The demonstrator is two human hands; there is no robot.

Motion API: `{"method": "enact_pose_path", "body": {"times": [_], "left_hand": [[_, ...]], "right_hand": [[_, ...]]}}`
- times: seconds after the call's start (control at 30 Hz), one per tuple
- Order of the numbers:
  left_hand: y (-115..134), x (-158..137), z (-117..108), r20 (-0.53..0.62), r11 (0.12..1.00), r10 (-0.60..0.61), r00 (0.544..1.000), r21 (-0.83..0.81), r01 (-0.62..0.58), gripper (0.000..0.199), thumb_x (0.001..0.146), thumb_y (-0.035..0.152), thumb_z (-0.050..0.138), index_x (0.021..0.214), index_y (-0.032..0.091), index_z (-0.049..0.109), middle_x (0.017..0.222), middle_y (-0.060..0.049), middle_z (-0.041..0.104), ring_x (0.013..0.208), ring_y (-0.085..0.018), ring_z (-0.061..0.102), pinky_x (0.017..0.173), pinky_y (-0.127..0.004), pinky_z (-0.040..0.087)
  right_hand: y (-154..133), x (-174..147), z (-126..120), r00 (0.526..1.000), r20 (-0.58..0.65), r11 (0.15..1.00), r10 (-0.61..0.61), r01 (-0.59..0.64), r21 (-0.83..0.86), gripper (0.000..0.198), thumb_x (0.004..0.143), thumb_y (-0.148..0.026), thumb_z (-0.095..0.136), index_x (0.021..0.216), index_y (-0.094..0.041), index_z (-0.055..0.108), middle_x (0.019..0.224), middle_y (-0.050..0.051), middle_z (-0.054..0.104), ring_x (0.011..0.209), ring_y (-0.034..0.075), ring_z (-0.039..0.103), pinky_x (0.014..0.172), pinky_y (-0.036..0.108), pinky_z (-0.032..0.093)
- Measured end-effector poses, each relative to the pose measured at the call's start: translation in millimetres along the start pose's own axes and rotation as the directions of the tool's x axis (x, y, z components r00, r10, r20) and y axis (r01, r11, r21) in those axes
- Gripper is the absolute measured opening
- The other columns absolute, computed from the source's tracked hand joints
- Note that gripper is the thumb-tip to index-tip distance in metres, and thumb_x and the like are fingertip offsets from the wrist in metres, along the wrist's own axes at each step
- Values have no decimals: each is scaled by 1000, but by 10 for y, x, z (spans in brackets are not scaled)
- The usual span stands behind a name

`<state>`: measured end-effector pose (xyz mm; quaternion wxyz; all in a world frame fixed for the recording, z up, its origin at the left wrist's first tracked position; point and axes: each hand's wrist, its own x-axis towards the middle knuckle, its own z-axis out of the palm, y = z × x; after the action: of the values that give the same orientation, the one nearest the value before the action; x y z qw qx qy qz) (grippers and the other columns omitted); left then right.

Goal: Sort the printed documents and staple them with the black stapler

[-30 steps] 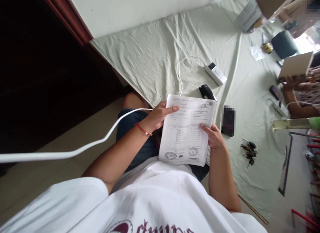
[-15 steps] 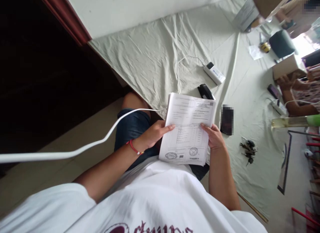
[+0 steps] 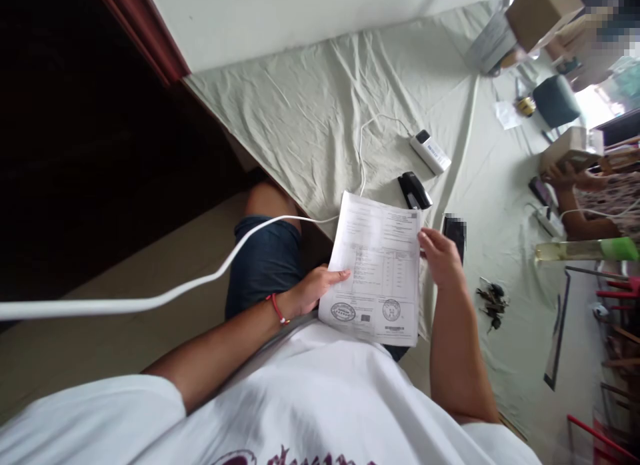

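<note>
A stack of printed papers (image 3: 375, 272) with tables and round stamps is held over my lap, tilted toward me. My left hand (image 3: 317, 290) grips its left edge, thumb flat on the top page and fingers hidden beneath. At the upper right edge, my right hand (image 3: 443, 255) has its fingers closed on the paper; how many sheets it pinches I cannot tell. Just beyond the top edge lies a black stapler (image 3: 415, 190). A dark phone (image 3: 455, 235) lies behind my right hand, partly covered by it.
On the cloth-covered table (image 3: 280, 112) lie a white power bank (image 3: 430, 152) with a cable and a bunch of keys (image 3: 493, 304). A bottle (image 3: 580, 250) with a green end lies at the right. Across the table, another person's hands hold a cardboard box (image 3: 570, 148). A white cable (image 3: 215, 275) crosses at left.
My right thumb has left the top page's face and moved to the right edge, higher up. My left hand has slid slightly lower. The stapler now shows fully.
</note>
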<state>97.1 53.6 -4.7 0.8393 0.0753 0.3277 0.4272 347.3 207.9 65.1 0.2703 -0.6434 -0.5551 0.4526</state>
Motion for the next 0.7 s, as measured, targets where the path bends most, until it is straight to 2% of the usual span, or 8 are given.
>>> {"method": "enact_pose_path", "body": {"times": [0.1, 0.17, 0.2, 0.3, 0.37, 0.43, 0.53, 0.7], "left_hand": [[38, 38, -12, 56, 997, -74, 996, -19, 75, 29, 79, 30, 85, 98, 8, 80, 99, -18, 80, 92, -32, 77, 86, -42, 61], [47, 65, -1, 88, 993, -115, 989, -20, 117, 26, 78, 26, 86, 96, 8, 80, 98, -18, 80, 89, -31, 78, 84, -41, 61], [50, 78, 9, 102, 990, -133, 986, -20, 136, 26, 77, 24, 86, 95, 8, 79, 97, -18, 80, 88, -31, 78, 84, -41, 61], [70, 106, 49, 111, 981, -193, 975, -9, 195, 29, 72, 23, 88, 94, 6, 78, 96, -19, 79, 86, -30, 77, 86, -42, 60], [89, 113, 81, 78, 973, -231, 970, 7, 231, 33, 70, 23, 89, 94, 4, 78, 95, -19, 79, 85, -30, 76, 87, -42, 59], [107, 112, 115, 42, 966, -259, 965, 26, 258, 36, 67, 23, 90, 94, 3, 78, 95, -20, 79, 83, -28, 75, 85, -40, 59], [122, 112, 164, 39, 956, -293, 955, 26, 293, 38, 65, 25, 90, 94, 4, 78, 95, -19, 79, 81, -28, 75, 82, -39, 59], [124, 109, 207, 59, 952, -307, 950, 16, 306, 39, 64, 25, 90, 94, 3, 78, 92, -20, 79, 82, -29, 74, 83, -40, 57]], "right_hand": [[-134, 388, -139, 950, -193, 937, -247, 183, -297, 49, 80, -61, 67, 108, -21, 74, 101, 7, 74, 97, 23, 68, 94, 44, 56], [-260, 669, -161, 905, -227, 840, -360, 209, -500, 46, 83, -54, 63, 112, -19, 73, 112, 11, 73, 104, 25, 67, 102, 50, 51], [-332, 798, -145, 906, -210, 803, -366, 193, -564, 47, 83, -51, 64, 116, -19, 72, 118, 13, 71, 104, 26, 66, 102, 52, 50], [-572, 1075, -12, 965, -63, 727, -253, 146, -671, 56, 81, -55, 64, 122, -16, 68, 106, 13, 72, 93, 26, 66, 91, 48, 53], [-733, 1143, 122, 985, 62, 609, -159, 147, -779, 51, 81, -59, 64, 107, -16, 71, 91, 12, 71, 85, 26, 65, 82, 44, 54], [-869, 1131, 271, 992, 70, 534, -106, 116, -838, 42, 81, -56, 65, 92, -16, 71, 83, 12, 69, 82, 27, 65, 77, 43, 53], [-990, 1044, 490, 993, 79, 516, -88, 113, -849, 41, 86, -54, 60, 93, -14, 68, 78, 13, 69, 83, 29, 66, 81, 45, 54], [-998, 910, 765, 992, 37, 590, -121, 102, -801, 53, 91, -56, 53, 116, -10, 60, 97, 19, 71, 98, 32, 68, 91, 49, 54]]}}
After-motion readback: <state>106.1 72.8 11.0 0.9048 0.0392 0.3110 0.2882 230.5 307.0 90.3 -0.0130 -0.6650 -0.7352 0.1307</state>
